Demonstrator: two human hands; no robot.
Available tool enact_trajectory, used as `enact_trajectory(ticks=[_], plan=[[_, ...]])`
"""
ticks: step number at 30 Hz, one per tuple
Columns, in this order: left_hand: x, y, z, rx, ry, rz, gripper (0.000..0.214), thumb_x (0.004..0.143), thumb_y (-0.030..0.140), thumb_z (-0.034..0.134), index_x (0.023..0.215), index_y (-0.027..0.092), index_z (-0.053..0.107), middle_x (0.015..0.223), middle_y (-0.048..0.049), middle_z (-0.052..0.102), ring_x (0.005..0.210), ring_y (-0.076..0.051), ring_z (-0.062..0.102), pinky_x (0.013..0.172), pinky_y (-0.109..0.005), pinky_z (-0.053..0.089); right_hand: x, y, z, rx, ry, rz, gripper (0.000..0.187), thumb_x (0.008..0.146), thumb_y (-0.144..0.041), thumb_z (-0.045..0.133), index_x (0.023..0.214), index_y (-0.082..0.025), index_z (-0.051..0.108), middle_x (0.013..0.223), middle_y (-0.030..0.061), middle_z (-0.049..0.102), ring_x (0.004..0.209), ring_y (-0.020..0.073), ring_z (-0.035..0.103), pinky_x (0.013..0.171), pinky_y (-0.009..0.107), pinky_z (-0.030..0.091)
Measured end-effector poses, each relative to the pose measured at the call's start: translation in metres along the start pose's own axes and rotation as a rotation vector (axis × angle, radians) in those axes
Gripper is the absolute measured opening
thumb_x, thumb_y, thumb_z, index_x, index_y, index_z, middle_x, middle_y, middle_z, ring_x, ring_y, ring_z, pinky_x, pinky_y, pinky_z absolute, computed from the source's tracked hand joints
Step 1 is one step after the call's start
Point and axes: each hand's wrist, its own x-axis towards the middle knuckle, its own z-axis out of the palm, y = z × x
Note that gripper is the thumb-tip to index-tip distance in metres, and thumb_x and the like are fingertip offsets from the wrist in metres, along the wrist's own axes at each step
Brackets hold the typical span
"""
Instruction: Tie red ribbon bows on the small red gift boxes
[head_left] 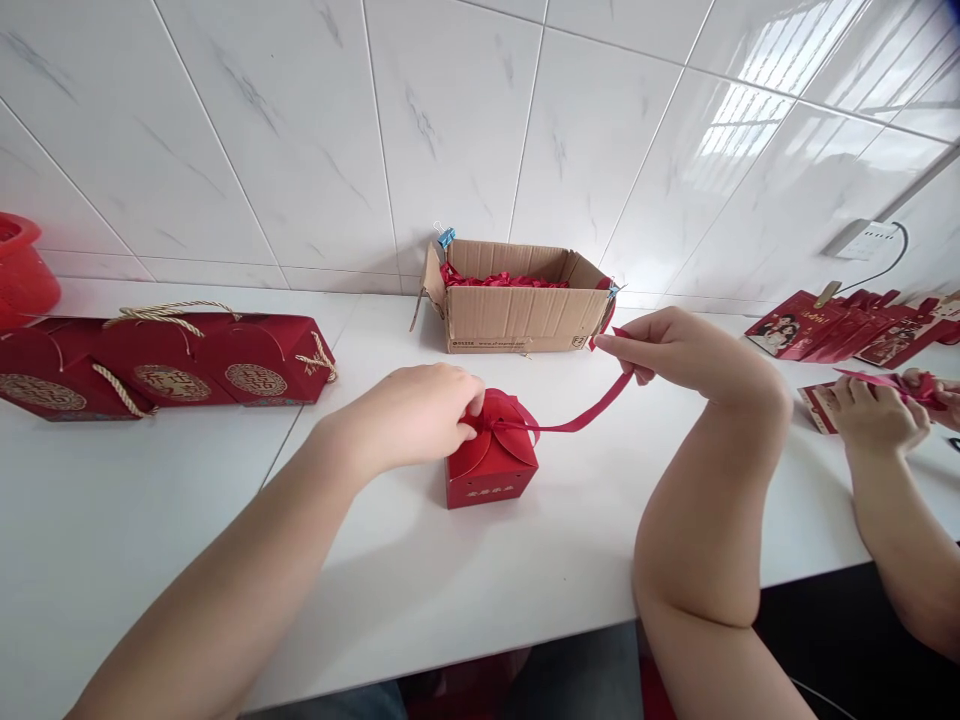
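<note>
Before the cardboard box (517, 318) stands a small red gift box (491, 470), its petal flaps closed. The left hand (420, 415) grips its top. The right hand (675, 350) pinches the flat red ribbon (592, 410), which is stretched taut rightward and up toward the cardboard box's right corner.

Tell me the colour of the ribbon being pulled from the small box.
Red, matching the small box; the ribbon shows best in the head view.

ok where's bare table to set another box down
Bare table lies in front of the red gift bags, left of the small red box; more between bags and cardboard box. Crowded on the right: ribbon, right hand, a co-worker's hand, cards.
</note>
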Motion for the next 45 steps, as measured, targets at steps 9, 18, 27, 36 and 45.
enact_trajectory(ticks=[9,18,27,36,45], plan=[[0.011,0.010,0.004,0.037,-0.129,0.027,0.010,0.079,0.022,0.047,0.074,0.022,0.055,0.087,-0.0016,0.066,0.070,-0.018,0.055,0.057,-0.029,0.036,-0.003,-0.004,-0.002,-0.037,-0.048,0.095,0.049,0.084,-0.054,0.054,0.054,-0.018,0.042,0.056,-0.0022,0.045,0.053,0.0085,0.037,0.053,0.027,0.028],[0.012,0.006,0.006,0.105,-0.149,0.088,0.012,0.088,0.024,0.040,0.080,0.021,0.048,0.090,-0.0045,0.061,0.073,-0.019,0.054,0.058,-0.031,0.036,-0.003,-0.004,-0.002,-0.038,-0.061,0.087,0.048,0.085,-0.053,0.053,0.055,-0.018,0.041,0.057,-0.0018,0.044,0.055,0.0095,0.039,0.053,0.027,0.028],[0.013,0.005,0.009,0.029,-0.056,0.137,0.017,0.090,0.026,0.039,0.078,0.021,0.049,0.087,-0.0028,0.061,0.068,-0.017,0.052,0.055,-0.030,0.034,-0.001,-0.009,0.002,-0.025,-0.140,0.030,0.045,0.086,-0.052,0.051,0.058,-0.019,0.038,0.060,-0.0016,0.044,0.061,0.0119,0.047,0.057,0.027,0.032],[0.016,0.005,0.007,0.026,-0.049,0.153,0.019,0.089,0.024,0.038,0.078,0.020,0.052,0.090,-0.0034,0.062,0.072,-0.017,0.055,0.059,-0.029,0.038,0.018,-0.031,0.034,-0.183,-0.257,-0.054,0.044,0.080,-0.050,0.058,0.061,-0.020,0.031,0.059,-0.0049,0.034,0.051,0.0080,0.028,0.048,0.026,0.023],[0.017,0.005,0.008,-0.006,-0.098,0.106,0.018,0.086,0.021,0.041,0.087,0.022,0.058,0.100,-0.0027,0.064,0.079,-0.017,0.058,0.062,-0.028,0.041,0.046,-0.042,0.069,-0.269,-0.518,-0.136,0.044,0.072,-0.046,0.063,0.056,-0.020,0.030,0.055,-0.0057,0.033,0.050,0.0077,0.026,0.046,0.027,0.017]])
